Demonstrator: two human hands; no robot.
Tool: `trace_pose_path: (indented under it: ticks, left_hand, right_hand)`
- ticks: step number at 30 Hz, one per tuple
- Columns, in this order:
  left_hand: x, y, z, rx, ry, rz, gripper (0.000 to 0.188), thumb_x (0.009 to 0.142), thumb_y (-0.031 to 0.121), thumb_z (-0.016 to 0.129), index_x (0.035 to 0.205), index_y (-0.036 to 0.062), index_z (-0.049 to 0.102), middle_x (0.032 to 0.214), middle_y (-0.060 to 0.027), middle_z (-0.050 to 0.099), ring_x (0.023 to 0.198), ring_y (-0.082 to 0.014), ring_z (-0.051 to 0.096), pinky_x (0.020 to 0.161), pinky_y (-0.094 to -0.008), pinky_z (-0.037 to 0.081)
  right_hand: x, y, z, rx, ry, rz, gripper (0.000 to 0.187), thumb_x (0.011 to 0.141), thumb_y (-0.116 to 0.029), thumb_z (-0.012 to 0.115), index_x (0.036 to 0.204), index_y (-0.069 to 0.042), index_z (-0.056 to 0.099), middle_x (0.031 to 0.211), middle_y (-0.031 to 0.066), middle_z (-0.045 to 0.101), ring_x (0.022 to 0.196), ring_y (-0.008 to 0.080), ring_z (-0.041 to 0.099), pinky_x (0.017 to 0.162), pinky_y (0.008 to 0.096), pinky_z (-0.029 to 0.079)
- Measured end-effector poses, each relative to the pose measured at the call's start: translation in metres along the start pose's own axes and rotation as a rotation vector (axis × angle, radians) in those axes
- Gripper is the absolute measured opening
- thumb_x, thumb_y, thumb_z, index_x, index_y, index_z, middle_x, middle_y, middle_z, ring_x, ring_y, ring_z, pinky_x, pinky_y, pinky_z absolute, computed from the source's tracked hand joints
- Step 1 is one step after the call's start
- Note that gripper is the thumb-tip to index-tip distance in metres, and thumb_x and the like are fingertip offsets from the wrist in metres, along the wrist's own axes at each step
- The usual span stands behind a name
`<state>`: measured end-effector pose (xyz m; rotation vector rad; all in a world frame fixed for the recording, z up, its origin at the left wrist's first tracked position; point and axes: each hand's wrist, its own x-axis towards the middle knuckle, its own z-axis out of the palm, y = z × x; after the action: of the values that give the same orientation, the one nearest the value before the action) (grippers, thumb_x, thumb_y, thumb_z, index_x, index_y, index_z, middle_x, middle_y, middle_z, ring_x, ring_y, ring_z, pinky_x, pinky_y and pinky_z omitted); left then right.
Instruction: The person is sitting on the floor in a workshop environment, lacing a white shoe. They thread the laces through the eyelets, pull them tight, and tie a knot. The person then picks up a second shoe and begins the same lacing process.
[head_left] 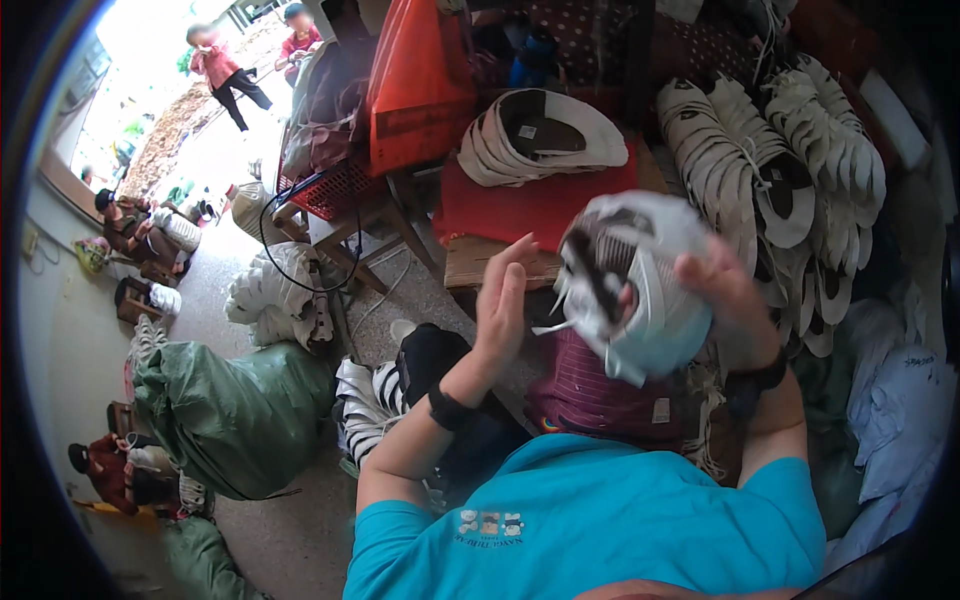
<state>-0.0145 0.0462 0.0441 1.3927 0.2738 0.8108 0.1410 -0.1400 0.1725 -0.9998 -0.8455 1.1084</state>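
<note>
In front of my chest, my right hand point(735, 290) grips a white shoe upper point(660, 320) with a dark inside and loose white threads or laces at its left edge. A fingertip shows inside its opening, and the shape is somewhat blurred. My left hand point(500, 305) is raised to the left of the shoe upper and apart from it. Its fingers are stretched out and nothing is in them. Beyond the hands, a nested stack of cream shoe pieces point(490, 145) lies on a red cloth point(465, 205) over a small wooden table point(480, 265).
Tied bundles of cream shoe pieces point(705, 150) hang at the right. Left of me are a stool with a red basket point(335, 190), bundled white shoe parts point(275, 295) and a large green sack point(235, 415). Several people sit or stand farther left.
</note>
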Motion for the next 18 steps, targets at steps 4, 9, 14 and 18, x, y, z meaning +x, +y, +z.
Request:
trace_pose_path:
  ticks: [4,9,14,18]
  left_hand:
    - [-0.009,-0.007,-0.059,0.205,0.131,-0.002,0.028,0.104,0.021,0.048,0.121,0.0016,0.060,0.111,-0.0045,0.061,0.094,-0.0092,0.060,0.085,-0.0244,0.048]
    - [-0.035,0.006,-0.114,0.185,0.349,-0.019,0.022,0.103,0.017,0.052,0.114,0.0027,0.063,0.106,-0.0030,0.065,0.089,-0.0080,0.060,0.082,-0.0241,0.049]
    - [-0.086,0.009,-0.188,0.295,0.598,-0.071,0.018,0.102,0.014,0.053,0.108,0.0013,0.064,0.095,-0.0024,0.065,0.082,-0.0073,0.060,0.076,-0.0224,0.049]
    - [-0.156,-0.019,-0.260,0.448,0.845,-0.191,0.024,0.100,0.019,0.057,0.108,-0.0009,0.066,0.098,-0.0038,0.067,0.081,-0.0103,0.061,0.075,-0.0246,0.050]
  right_hand:
    - [0.067,-0.025,-0.001,-0.898,0.265,-0.419,0.040,0.094,-0.023,0.064,0.122,0.004,0.055,0.107,0.0173,0.068,0.093,0.0246,0.069,0.077,0.0358,0.054]
    - [0.203,0.032,-0.045,-1.454,0.585,-0.714,0.033,0.092,-0.025,0.061,0.107,0.004,0.058,0.100,0.0290,0.065,0.093,0.0448,0.062,0.083,0.0470,0.050]
    - [0.263,0.129,-0.081,-1.250,0.421,-0.353,0.047,0.097,-0.039,0.051,0.105,0.007,0.059,0.105,0.0330,0.062,0.098,0.0494,0.059,0.087,0.0510,0.047]
    - [0.250,0.165,-0.107,-1.285,0.412,-0.376,0.044,0.100,-0.037,0.050,0.099,0.005,0.064,0.096,0.0275,0.065,0.091,0.0432,0.062,0.083,0.0472,0.046]
